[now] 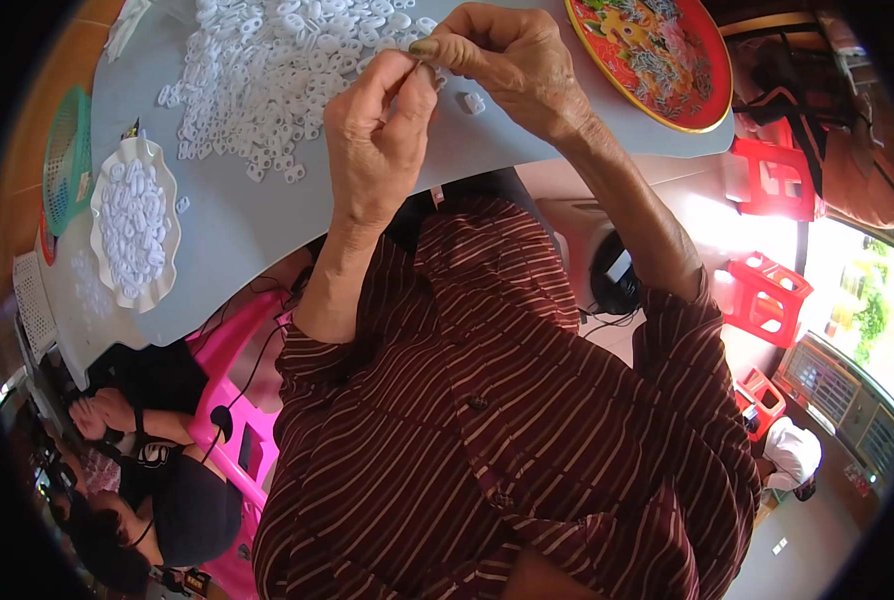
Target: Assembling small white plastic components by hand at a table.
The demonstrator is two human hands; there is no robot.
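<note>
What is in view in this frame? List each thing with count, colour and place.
Table: one, grey-blue, upper part of the picture.
Small pieces: too many to count, white, heaped on the table and in the dish.
Wavy-rimmed dish: one, white, table's left.
Round tray: one, red with gold rim, table's right.
Metallic bits: uncounted, silvery, in the tray.
Mesh basket: one, green, far left.
Chair: one, pink, lower left.
Stools: at least three, red, right.
Striped shirt: one, maroon, on the wearer.
Left hand: one, bare, top centre.
Right hand: one, bare, beside it, fingertips meeting; anything held is unclear.
</note>
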